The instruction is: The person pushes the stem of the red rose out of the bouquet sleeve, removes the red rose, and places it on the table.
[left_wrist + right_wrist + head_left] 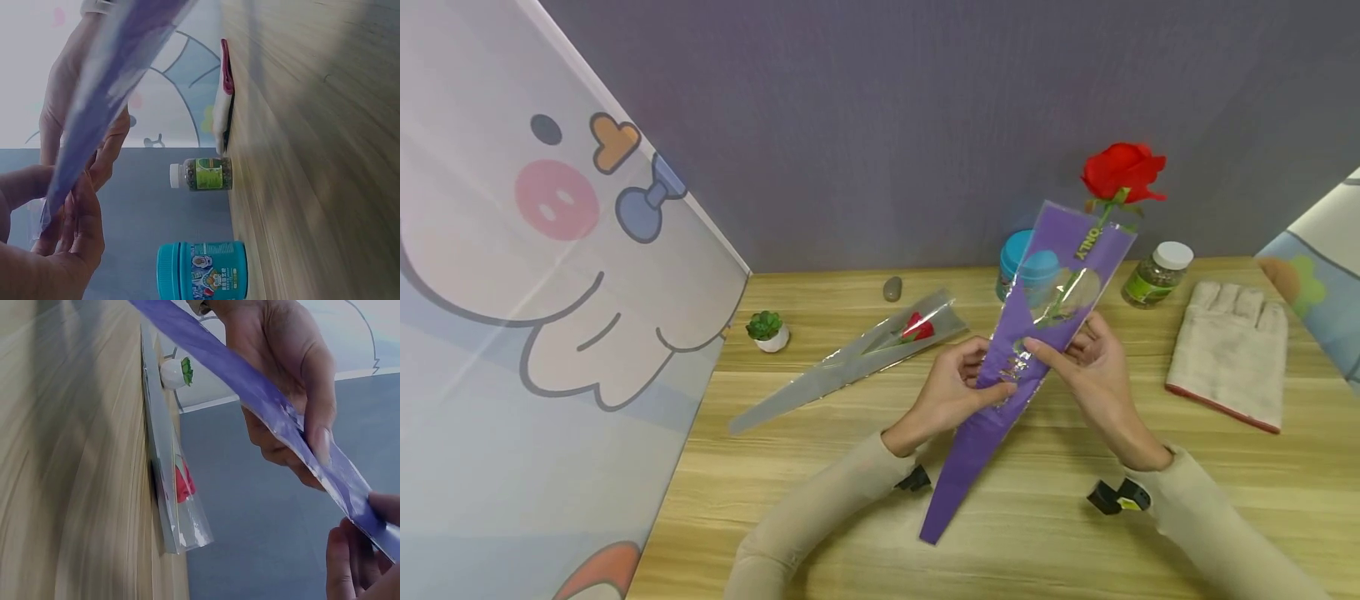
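A purple flower sleeve (972, 442) with a clear window and the word "ONLY" is held up at a slant above the table. From its wide top end rises a red rose (1124, 172), its green stem running down inside the sleeve. On the sleeve's left edge, my left hand (951, 392) pinches it between thumb and fingers. My right hand (1097, 379) grips the opposite edge a little higher, thumb across the front and fingers behind. The right wrist view shows the sleeve (250, 394) passing between both hands.
Left of the hands lies a grey clear-fronted sleeve (805, 386) with a smaller red rose (917, 327). Behind are a potted succulent (767, 332), a grey stone (892, 288), a blue jar (215, 272) and a white-lidded bottle (1152, 277). A pale work glove (1228, 358) lies right.
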The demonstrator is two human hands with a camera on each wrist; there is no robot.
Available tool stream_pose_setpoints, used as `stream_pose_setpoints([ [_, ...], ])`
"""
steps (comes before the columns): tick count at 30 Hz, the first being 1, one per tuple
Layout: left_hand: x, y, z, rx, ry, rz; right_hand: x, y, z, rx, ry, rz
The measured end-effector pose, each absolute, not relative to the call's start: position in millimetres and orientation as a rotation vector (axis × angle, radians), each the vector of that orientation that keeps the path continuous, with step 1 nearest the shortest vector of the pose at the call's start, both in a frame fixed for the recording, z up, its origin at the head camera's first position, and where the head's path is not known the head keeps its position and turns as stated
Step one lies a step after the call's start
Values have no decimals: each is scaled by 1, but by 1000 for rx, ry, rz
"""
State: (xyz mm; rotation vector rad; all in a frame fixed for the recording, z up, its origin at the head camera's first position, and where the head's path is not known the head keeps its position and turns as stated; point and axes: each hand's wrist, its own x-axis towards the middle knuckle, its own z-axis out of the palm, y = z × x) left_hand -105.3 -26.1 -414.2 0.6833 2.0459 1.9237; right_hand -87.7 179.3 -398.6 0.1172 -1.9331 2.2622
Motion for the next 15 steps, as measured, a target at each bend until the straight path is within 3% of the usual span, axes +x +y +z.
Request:
stream_pose_setpoints([
  [15, -103, -40, -422, 678, 2001, 1890, -106, 220, -373, 168, -1637, 2401],
])
